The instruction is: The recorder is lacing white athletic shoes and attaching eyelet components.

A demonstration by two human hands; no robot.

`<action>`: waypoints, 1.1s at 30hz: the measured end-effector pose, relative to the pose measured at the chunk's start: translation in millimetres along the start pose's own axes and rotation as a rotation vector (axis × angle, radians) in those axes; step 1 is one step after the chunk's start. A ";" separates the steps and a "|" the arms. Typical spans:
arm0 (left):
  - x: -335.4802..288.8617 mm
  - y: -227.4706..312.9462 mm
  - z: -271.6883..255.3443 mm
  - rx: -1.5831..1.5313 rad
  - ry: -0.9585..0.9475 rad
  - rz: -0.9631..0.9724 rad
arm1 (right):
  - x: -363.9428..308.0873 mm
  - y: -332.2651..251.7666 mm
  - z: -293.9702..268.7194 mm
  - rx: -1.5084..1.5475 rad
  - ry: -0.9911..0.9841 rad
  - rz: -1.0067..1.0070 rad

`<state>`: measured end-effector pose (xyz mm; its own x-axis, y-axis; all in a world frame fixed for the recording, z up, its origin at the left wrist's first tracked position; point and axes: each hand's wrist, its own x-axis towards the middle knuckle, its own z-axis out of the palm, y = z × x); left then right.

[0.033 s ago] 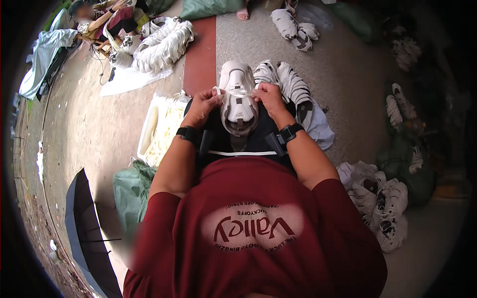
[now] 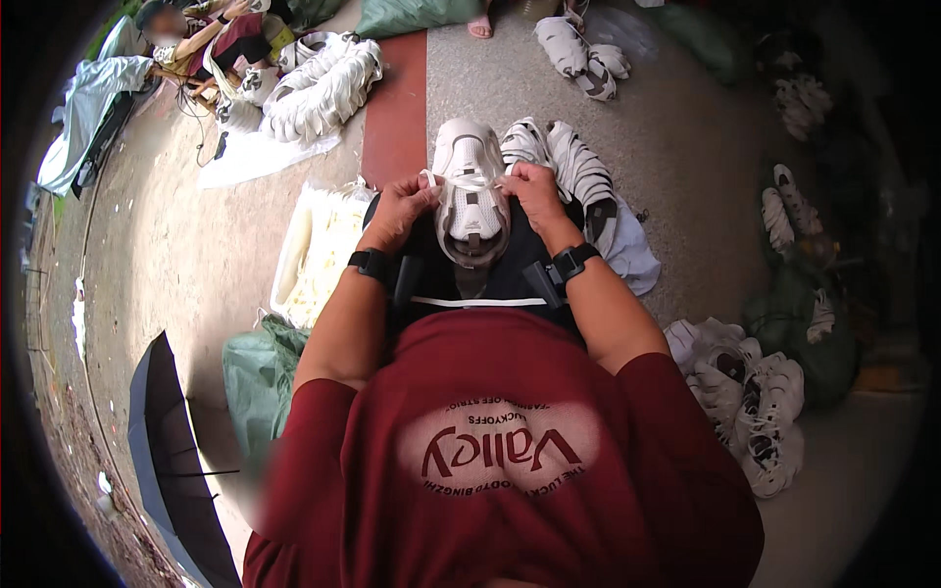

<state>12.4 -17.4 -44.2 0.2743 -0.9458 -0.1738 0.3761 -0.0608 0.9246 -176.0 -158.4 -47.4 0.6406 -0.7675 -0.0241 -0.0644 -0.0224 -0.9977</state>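
Observation:
A pale beige and white sneaker rests on my dark-clad lap, its tongue showing in the middle. White shoelace crosses over it, and each hand has one side of the lace. On the left of the shoe, my left hand pinches a lace end between thumb and fingers. My right hand grips the lace at the shoe's right edge, fingertips close to the upper. Just beyond my right hand stand stacked white shoes with dark soles, partly hidden by that hand.
To my left are a white box of cream laces and a green sack. A dark umbrella lies farther left. More white shoes are heaped at right. A person sits at the far left beside piled shoes.

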 end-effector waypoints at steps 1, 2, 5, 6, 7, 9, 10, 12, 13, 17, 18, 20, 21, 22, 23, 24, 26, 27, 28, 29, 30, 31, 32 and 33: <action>0.6 -0.2 1.7 0.016 0.012 -0.007 | 2.1 6.6 -1.8 0.041 0.042 -0.048; -0.5 0.5 0.8 0.030 0.025 -0.004 | 1.2 4.6 1.2 0.039 0.039 -0.051; 4.2 -3.6 -5.2 0.039 -0.044 0.083 | 3.0 2.3 9.6 0.148 0.074 -0.148; 6.6 -3.2 -5.2 0.041 -0.045 0.086 | 5.6 3.8 10.7 0.040 0.112 -0.172; 9.3 -1.5 -4.5 0.072 -0.036 0.093 | 9.2 3.1 10.4 -0.069 0.151 -0.200; 9.4 0.2 0.2 0.107 -0.041 0.106 | 10.1 2.2 6.4 -0.295 0.179 -0.193; 4.7 0.9 4.6 0.104 -0.026 0.115 | 9.6 -1.0 3.2 -0.522 0.205 -0.181; 5.5 -1.5 4.6 0.045 -0.027 0.119 | 7.3 5.5 11.2 -0.596 0.279 -0.280; 3.5 -0.8 7.2 0.111 -0.014 0.111 | 6.2 12.4 13.6 -0.679 0.297 -0.254; -6.2 -10.0 -2.3 0.061 0.040 0.093 | 0.1 8.4 37.7 -0.853 0.204 -0.400; -8.8 -10.0 1.7 0.054 0.038 0.157 | 2.3 10.4 36.0 -0.823 0.191 -0.264; -10.6 -12.3 2.7 0.106 0.103 0.160 | 6.5 6.8 32.1 -0.766 0.222 -0.182; -13.2 -6.9 12.3 0.111 0.085 0.171 | 2.9 3.3 28.3 -0.651 0.272 -0.132; -17.9 -2.2 22.4 0.080 0.084 0.164 | -1.5 0.8 26.0 -0.534 0.318 -0.081; -21.9 3.4 32.2 0.049 0.088 0.159 | -5.0 0.5 29.7 -0.603 0.394 -0.190; -20.5 5.1 38.2 0.055 0.080 0.169 | -6.6 2.9 32.1 -0.666 0.394 -0.243; -17.7 8.8 45.5 0.207 0.011 0.187 | -6.6 -1.3 36.8 -0.875 0.411 -0.398; -13.4 8.9 44.4 0.332 -0.017 0.165 | -9.9 -6.9 36.3 -0.962 0.271 -0.297; -10.8 8.1 46.9 0.338 -0.021 0.169 | -15.2 -11.5 35.8 -0.958 0.278 -0.301; -8.4 7.8 51.0 0.385 -0.009 0.129 | -22.3 -20.2 36.7 -0.948 0.240 -0.325; -5.6 5.2 54.2 0.431 0.002 0.089 | -28.4 -24.3 37.7 -0.939 0.201 -0.349; 2.2 -7.9 51.3 0.501 0.052 0.206 | -34.2 -23.1 41.8 -0.932 0.195 -0.332; 7.2 -11.9 52.4 0.503 0.048 0.206 | -35.6 -21.6 40.2 -0.932 0.199 -0.331; 11.4 -15.1 51.6 0.638 0.049 0.268 | -36.0 -18.8 38.5 -0.959 0.178 -0.351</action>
<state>-35.8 -43.7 -42.6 0.3304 -0.9398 0.0873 -0.3000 -0.0169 0.9538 -168.4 -105.7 -30.2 0.6238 -0.7008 0.3460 -0.5277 -0.7042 -0.4750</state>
